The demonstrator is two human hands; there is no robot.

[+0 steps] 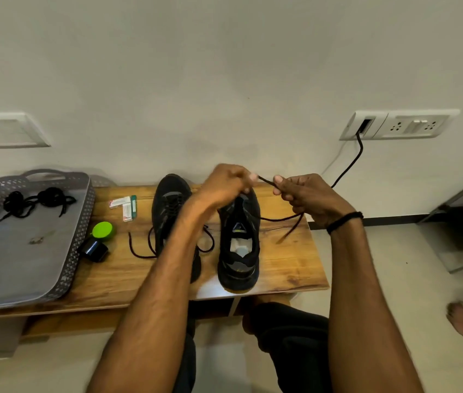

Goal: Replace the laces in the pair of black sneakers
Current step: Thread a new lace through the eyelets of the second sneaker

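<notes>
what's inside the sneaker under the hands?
White crumpled stuffing shows in the sneaker opening. Further toward the toe, the tongue and the left hand, holding the lace, cover the inside.

The laced sneaker point(169, 204) is partly hidden by the left forearm point(179, 245), and the grey tray point(82, 219) is cut off at the left edge.

Both hands pinch a black lace point(265, 181) above the right sneaker point(238, 245): left hand point(226, 184), right hand point(308, 195); the left sneaker point(168, 205) stands beside it on the wooden table point(287, 268).

Home room: wall sockets point(411, 126), low wooden table point(287, 268)
</notes>
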